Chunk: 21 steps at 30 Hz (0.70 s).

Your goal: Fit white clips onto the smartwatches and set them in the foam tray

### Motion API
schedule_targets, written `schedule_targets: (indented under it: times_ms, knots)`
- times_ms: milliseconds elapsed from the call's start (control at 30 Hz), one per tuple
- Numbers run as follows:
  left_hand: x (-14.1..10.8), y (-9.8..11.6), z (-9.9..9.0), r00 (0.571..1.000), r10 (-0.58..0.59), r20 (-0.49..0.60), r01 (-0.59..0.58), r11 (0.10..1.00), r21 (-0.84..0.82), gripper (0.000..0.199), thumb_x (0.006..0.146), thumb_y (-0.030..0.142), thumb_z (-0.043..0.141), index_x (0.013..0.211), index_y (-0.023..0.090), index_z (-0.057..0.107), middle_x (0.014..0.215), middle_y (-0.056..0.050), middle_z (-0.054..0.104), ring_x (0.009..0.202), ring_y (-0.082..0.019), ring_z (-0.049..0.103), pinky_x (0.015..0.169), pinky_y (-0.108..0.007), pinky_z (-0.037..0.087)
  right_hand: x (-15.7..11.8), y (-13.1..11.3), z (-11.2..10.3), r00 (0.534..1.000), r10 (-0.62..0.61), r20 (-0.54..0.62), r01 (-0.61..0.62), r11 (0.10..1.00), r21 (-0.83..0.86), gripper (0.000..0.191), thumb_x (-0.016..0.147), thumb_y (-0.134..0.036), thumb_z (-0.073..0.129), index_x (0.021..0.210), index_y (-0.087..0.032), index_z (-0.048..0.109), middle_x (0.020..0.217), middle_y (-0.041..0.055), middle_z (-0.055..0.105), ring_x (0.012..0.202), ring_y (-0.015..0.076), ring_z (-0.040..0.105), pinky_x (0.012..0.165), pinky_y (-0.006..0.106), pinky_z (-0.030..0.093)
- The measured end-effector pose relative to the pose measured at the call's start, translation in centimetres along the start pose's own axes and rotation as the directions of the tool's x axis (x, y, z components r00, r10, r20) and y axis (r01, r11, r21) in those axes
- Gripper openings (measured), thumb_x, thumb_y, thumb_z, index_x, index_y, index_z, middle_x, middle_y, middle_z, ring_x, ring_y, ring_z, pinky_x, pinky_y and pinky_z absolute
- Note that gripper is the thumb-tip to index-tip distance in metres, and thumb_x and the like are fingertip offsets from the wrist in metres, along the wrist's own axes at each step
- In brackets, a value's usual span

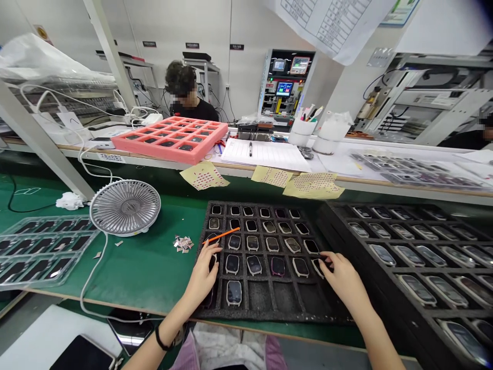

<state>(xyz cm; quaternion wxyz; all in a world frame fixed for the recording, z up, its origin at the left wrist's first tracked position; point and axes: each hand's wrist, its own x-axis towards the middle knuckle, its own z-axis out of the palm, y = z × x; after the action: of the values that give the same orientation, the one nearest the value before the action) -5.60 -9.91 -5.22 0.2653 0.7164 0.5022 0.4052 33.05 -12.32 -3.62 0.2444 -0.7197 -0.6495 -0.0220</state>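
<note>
Two hands working | left hand [202,275] pinching an orange stick [221,235] above the black foam tray [262,298] | right hand [342,275] fingers [327,259] loosely spread, touching a smartwatch [318,267] at that tray's right edge

**Electronics assembly workshop**
A green-matted counter [134,277] carries black foam trays [262,303] of smartwatches [233,293], with a machine with lit screens [287,82] behind.

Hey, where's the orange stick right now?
In the head view, the orange stick juts from the fingertips of the left hand, above the upper left of the black foam tray of watch cases.
</note>
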Motion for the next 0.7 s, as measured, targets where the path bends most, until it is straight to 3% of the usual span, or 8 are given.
schedule_targets:
  times_ms: [200,300,367,433,500,567,633,700]
  knots:
    - [-0.1,-0.2,0.7,0.999,0.021,-0.049,-0.014,0.99,0.142,0.041,0.089,0.018,0.043,0.129,0.021,0.041,0.14,-0.013,0.043,0.141,-0.029,0.024,0.111,-0.054,0.028,-0.8,1.1,0.9,0.996,0.064,0.063,-0.059,0.995,-0.079,0.031,0.082,-0.038,0.043,0.092,-0.016,0.062,0.074,0.0114,0.063,0.073,0.0291,0.061,0.064,0.039,0.048]
    - [0.5,2.2,0.8,0.993,0.093,-0.068,-0.073,0.964,0.256,0.046,0.09,0.025,0.047,0.135,0.019,0.036,0.144,-0.016,0.037,0.141,-0.032,0.021,0.111,-0.057,0.025,-0.9,0.2,0.5,0.997,0.076,0.005,-0.076,0.996,-0.035,0.035,0.085,-0.041,0.04,0.098,-0.016,0.061,0.082,0.0133,0.064,0.076,0.0291,0.061,0.065,0.04,0.049]
    - [1.4,4.8,1.3,0.979,0.2,0.038,-0.202,0.932,0.301,0.043,0.09,0.024,0.048,0.132,0.018,0.04,0.142,-0.016,0.041,0.138,-0.031,0.028,0.111,-0.052,0.028,-1.2,-0.5,0.1,0.994,0.093,-0.061,-0.092,0.996,0.017,0.04,0.087,-0.045,0.038,0.102,-0.016,0.06,0.087,0.0141,0.064,0.08,0.0294,0.061,0.067,0.041,0.049]
    - [2.6,7.7,2.7,0.91,0.315,0.27,-0.386,0.881,0.272,0.034,0.09,0.019,0.046,0.124,0.017,0.049,0.13,-0.014,0.053,0.125,-0.027,0.047,0.106,-0.044,0.038,-1.8,-1.2,-0.4,0.988,0.107,-0.114,-0.098,0.992,0.083,0.042,0.088,-0.048,0.037,0.103,-0.016,0.059,0.089,0.0139,0.064,0.082,0.0293,0.061,0.071,0.042,0.049]
    - [3.8,10.3,5.1,0.781,0.381,0.496,-0.531,0.822,0.205,0.023,0.09,0.018,0.046,0.11,0.018,0.058,0.11,-0.01,0.064,0.104,-0.024,0.06,0.093,-0.037,0.048,-2.6,-1.7,-0.9,0.986,0.108,-0.126,-0.087,0.983,0.162,0.042,0.089,-0.051,0.037,0.099,-0.017,0.06,0.088,0.0132,0.064,0.083,0.0285,0.061,0.074,0.041,0.049]
    - [4.9,12.1,8.1,0.673,0.422,0.607,-0.633,0.753,0.178,0.018,0.09,0.017,0.047,0.102,0.016,0.06,0.103,-0.01,0.065,0.098,-0.023,0.061,0.087,-0.035,0.049,-3.3,-1.9,-1.5,0.988,0.099,-0.119,-0.07,0.972,0.226,0.041,0.089,-0.052,0.038,0.094,-0.018,0.06,0.089,0.0127,0.065,0.084,0.0277,0.062,0.074,0.04,0.05]
    - [5.8,13.1,11.2,0.622,0.398,0.674,-0.681,0.699,0.216,0.018,0.089,0.017,0.048,0.102,0.014,0.06,0.103,-0.012,0.064,0.098,-0.025,0.06,0.086,-0.036,0.049,-4.0,-1.8,-2.2,0.988,0.1,-0.119,-0.068,0.965,0.253,0.043,0.089,-0.054,0.037,0.094,-0.019,0.061,0.09,0.0123,0.065,0.084,0.0272,0.062,0.072,0.039,0.05]
    - [6.7,13.5,13.8,0.611,0.348,0.711,-0.688,0.678,0.26,0.019,0.087,0.019,0.052,0.103,0.011,0.06,0.105,-0.016,0.063,0.101,-0.028,0.058,0.083,-0.038,0.049,-4.4,-1.3,-2.9,0.984,0.115,-0.134,-0.079,0.965,0.25,0.044,0.089,-0.055,0.037,0.096,-0.019,0.061,0.09,0.0122,0.065,0.083,0.0267,0.063,0.07,0.038,0.05]
